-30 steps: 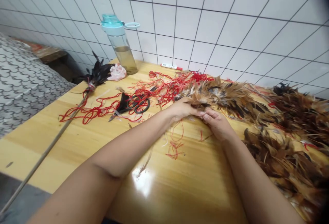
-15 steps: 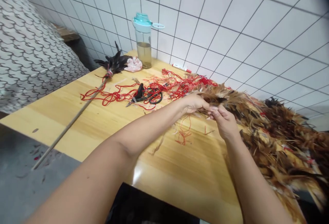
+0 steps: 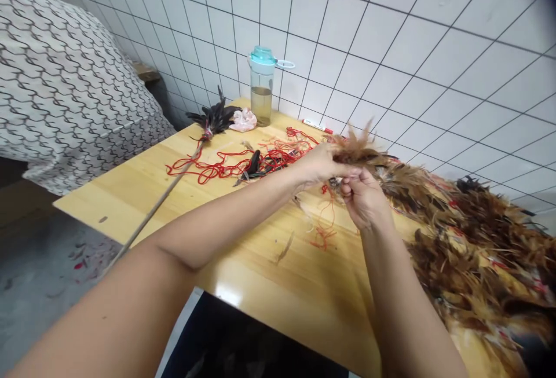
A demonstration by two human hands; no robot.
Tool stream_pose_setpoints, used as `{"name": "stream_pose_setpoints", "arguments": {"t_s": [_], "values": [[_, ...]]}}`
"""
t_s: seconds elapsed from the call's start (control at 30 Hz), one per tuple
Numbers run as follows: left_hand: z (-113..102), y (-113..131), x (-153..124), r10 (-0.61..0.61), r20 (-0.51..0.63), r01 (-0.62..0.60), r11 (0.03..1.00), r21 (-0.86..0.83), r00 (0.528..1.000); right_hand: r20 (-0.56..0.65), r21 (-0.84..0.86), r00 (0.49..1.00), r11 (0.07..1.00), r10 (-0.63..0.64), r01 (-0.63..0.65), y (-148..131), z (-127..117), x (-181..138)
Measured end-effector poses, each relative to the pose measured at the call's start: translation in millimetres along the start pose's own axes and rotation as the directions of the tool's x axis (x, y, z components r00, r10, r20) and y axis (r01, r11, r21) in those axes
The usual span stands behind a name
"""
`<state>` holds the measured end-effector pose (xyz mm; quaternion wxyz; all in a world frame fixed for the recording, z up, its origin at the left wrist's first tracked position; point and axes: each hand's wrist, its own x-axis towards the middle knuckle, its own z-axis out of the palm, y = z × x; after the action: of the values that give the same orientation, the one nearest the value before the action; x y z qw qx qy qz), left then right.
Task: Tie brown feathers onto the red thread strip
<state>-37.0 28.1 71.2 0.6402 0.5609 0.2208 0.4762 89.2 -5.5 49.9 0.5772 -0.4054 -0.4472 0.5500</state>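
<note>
My left hand (image 3: pixel 322 164) reaches over the table with its fingers closed round the base of a bunch of brown feathers (image 3: pixel 355 149). The feather tips fan upward beyond the fingers. Right beside it, my right hand (image 3: pixel 367 197) is closed, its thumb and fingers pinched together and meeting the left fingertips. What the right fingers pinch is hidden. Below the hands, loose bits of red string (image 3: pixel 324 238) lie on the wooden table (image 3: pixel 260 303). More brown feather bunches (image 3: pixel 456 250) cover the table's right side.
A stick with black feathers tied to its end (image 3: pixel 212 120) leans across the left side. Tangled red string (image 3: pixel 204 167) surrounds black-handled scissors (image 3: pixel 256 164). Along the tiled wall stand a water bottle (image 3: pixel 261 91), a crumpled pink-white bag (image 3: pixel 244 120) and a marker (image 3: pixel 316 125).
The feather bunch in my left hand has come up, its tips now standing higher. My right hand has turned and shifted slightly left. The whole view has swung a little.
</note>
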Motion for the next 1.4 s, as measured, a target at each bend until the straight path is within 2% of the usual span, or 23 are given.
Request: {"name": "stream_pose_setpoints", "arguments": {"t_s": [0.13, 0.27, 0.33, 0.4, 0.5, 0.57, 0.63, 0.7, 0.77, 0.83, 0.9, 0.97, 1.13, 1.2, 1.3, 1.37, 1.4], "values": [[-24, -14, -17, 0.022, -0.081, -0.007, 0.982, 0.186, 0.996, 0.053, 0.088, 0.993, 0.99, 0.104, -0.108, 21, 9, 3], [-37, -37, -23, 0.033, -0.14, 0.029, 0.907, 0.421, 0.99, 0.045, 0.097, 0.995, 0.991, 0.084, -0.088, 29, -9, 4], [-39, -48, -25, 0.066, -0.134, 0.027, 0.804, 0.595, 0.989, 0.004, 0.079, 0.996, 0.993, 0.088, -0.088, 27, -27, 6], [-39, -56, -26, 0.078, -0.054, -0.013, 0.673, 0.739, 0.995, -0.048, 0.066, 0.995, 0.994, 0.088, -0.084, 25, -45, 10], [-35, -60, -30, -0.003, 0.084, -0.071, 0.498, 0.864, 0.996, -0.044, 0.005, 0.997, 0.998, 0.066, -0.066, 24, -68, 17], [-32, -58, -34, -0.037, 0.12, -0.093, 0.426, 0.9, 0.992, -0.025, -0.015, 0.997, 0.997, 0.074, -0.074, 29, -76, 21], [-28, -54, -37, -0.045, 0.18, -0.143, 0.442, 0.886, 0.983, -0.022, 0.002, 0.994, 0.994, 0.107, -0.107, 37, -79, 24], [-26, -48, -38, -0.096, 0.299, -0.203, 0.539, 0.817, 0.949, -0.027, 0.039, 0.989, 0.989, 0.142, -0.141, 47, -78, 26], [-27, -43, -37, -0.183, 0.382, -0.196, 0.618, 0.761, 0.906, -0.018, 0.07, 0.987, 0.985, 0.159, -0.158, 55, -76, 26], [-31, -42, -35, -0.224, 0.33, -0.139, 0.596, 0.791, 0.917, 0.0, 0.083, 0.987, 0.984, 0.158, -0.157, 60, -73, 25], [-35, -43, -34, -0.212, 0.205, -0.073, 0.503, 0.861, 0.956, 0.009, 0.099, 0.989, 0.984, 0.145, -0.145, 62, -72, 25], [-36, -47, -33, -0.205, 0.12, -0.027, 0.405, 0.914, 0.971, 0.01, 0.124, 0.991, 0.984, 0.13, -0.13, 62, -72, 24], [-18, -60, -41, -0.247, 0.107, -0.044, 0.246, 0.968, 0.963, -0.013, 0.186, 0.993, 0.976, 0.119, -0.114, 63, -73, 27], [-14, -61, -42, -0.235, 0.121, -0.053, 0.279, 0.959, 0.965, -0.02, 0.199, 0.992, 0.973, 0.123, -0.116, 63, -73, 27], [-19, -54, -38, -0.22, 0.086, 0.037, 0.501, 0.864, 0.972, -0.019, 0.175, 0.992, 0.977, 0.123, -0.118, 63, -73, 27], [-28, -46, -33, -0.199, 0.004, 0.13, 0.653, 0.746, 0.98, -0.024, 0.16, 0.993, 0.981, 0.117, -0.112, 63, -73, 26], [-32, -42, -31, -0.186, -0.044, 0.163, 0.697, 0.698, 0.982, -0.027, 0.155, 0.993, 0.982, 0.114, -0.108, 62, -73, 26]]}}
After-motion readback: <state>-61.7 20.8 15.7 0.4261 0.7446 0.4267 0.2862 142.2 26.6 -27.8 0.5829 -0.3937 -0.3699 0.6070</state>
